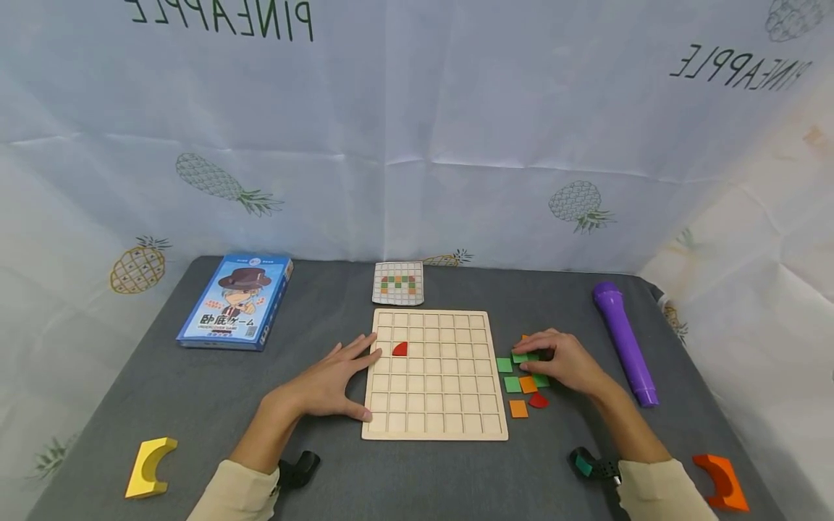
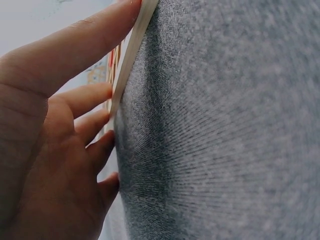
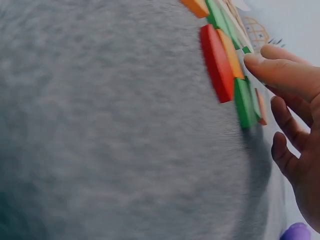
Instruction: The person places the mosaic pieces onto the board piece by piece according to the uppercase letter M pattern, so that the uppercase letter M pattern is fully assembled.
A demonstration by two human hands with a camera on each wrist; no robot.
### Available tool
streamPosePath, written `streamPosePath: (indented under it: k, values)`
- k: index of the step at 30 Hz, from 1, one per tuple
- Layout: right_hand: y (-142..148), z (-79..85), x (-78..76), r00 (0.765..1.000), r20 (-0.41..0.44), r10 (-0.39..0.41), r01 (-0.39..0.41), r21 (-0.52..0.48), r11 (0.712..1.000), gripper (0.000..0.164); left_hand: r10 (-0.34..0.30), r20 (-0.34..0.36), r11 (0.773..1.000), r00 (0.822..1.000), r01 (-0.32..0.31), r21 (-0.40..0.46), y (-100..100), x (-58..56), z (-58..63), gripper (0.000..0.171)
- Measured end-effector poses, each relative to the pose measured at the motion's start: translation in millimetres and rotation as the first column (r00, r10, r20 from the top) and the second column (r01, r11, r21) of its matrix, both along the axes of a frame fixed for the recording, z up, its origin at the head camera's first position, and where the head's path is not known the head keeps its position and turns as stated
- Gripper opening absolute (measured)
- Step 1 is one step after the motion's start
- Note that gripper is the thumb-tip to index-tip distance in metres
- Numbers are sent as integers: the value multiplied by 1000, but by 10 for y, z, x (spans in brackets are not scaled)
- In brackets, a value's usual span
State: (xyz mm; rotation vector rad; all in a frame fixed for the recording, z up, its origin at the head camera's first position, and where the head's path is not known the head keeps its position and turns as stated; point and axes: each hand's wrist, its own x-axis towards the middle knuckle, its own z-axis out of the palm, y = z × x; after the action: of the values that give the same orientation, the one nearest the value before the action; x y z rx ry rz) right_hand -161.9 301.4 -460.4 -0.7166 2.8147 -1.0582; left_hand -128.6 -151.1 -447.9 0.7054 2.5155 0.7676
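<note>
A pale wooden grid board (image 1: pixel 436 416) lies mid-table, with a red quarter-circle piece (image 1: pixel 400 349) in one of its upper-left cells. My left hand (image 1: pixel 329 383) rests at the board's left edge, fingers spread and fingertips touching the frame; the left wrist view shows the thumb (image 2: pixel 100 45) along that edge. Right of the board, my right hand (image 1: pixel 567 362) pinches a green square tile (image 1: pixel 523 357) between thumb and index finger. Around it lie more green tiles (image 1: pixel 512 385), orange tiles (image 1: pixel 518 409) and a red piece (image 1: pixel 538 400).
Behind the board lies a pattern card (image 1: pixel 398 284). A blue game box (image 1: pixel 234 304) is at the back left, a purple microphone-shaped stick (image 1: pixel 625 344) at the right. Yellow (image 1: pixel 148 469) and orange (image 1: pixel 723 483) arched blocks lie near the front corners. A patterned cloth hangs behind.
</note>
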Motion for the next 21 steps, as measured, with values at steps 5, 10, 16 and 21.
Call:
streamPosePath:
  k: [5, 10, 16, 21]
  values:
    - [-18, 106, -48, 1000, 9, 12, -12, 3, 1000, 24, 8, 4, 1000, 1000, -8, 6, -16, 4, -12, 107]
    - [-44, 185, -95, 999, 30, 20, -20, -13, 1000, 22, 8, 0, 1000, 1000, -8, 5, -6, -5, -8, 107]
    - [-106, 233, -147, 998, 35, 48, -47, -38, 998, 21, 5, 1, 1000, 1000, -5, 1, -2, -6, 2, 107]
    - [-187, 246, -180, 997, 50, 66, -63, -70, 996, 22, 5, 4, 1000, 1000, -5, 8, -6, 2, 2, 106]
